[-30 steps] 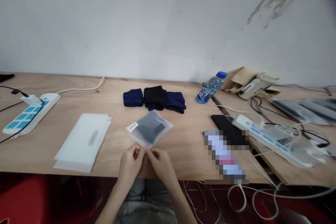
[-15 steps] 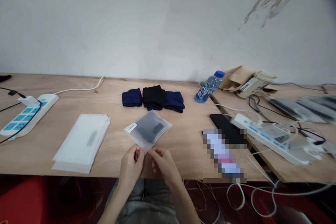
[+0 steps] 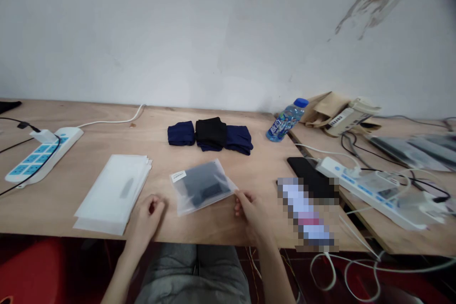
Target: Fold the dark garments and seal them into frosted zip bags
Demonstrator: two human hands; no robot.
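A frosted plastic bag (image 3: 203, 185) with dark folded cloth inside lies on the table in front of me, a white label at its upper left corner. My right hand (image 3: 249, 209) pinches the bag's right corner between thumb and fingers. Away from the bag, my left hand (image 3: 151, 211) rests near the table's front edge with its fingers curled; nothing shows in it. To its left lies a stack of flat frosted bags (image 3: 110, 194). Behind the filled bag sit folded navy cloth (image 3: 181, 133), folded black cloth (image 3: 211, 133) and another navy piece (image 3: 239, 139).
A blue-capped bottle (image 3: 287, 121) stands at the back right, near a coffee-printed paper packet (image 3: 345, 118). Power strips lie at the left (image 3: 44, 156) and the right (image 3: 370, 192). Beside a black phone-like object (image 3: 309, 175) is a pixelated area. Filled bags (image 3: 409, 149) lie far right.
My left hand has let go of the bag and moved left. My right hand has moved right, still pinching the bag, which has turned on the table.
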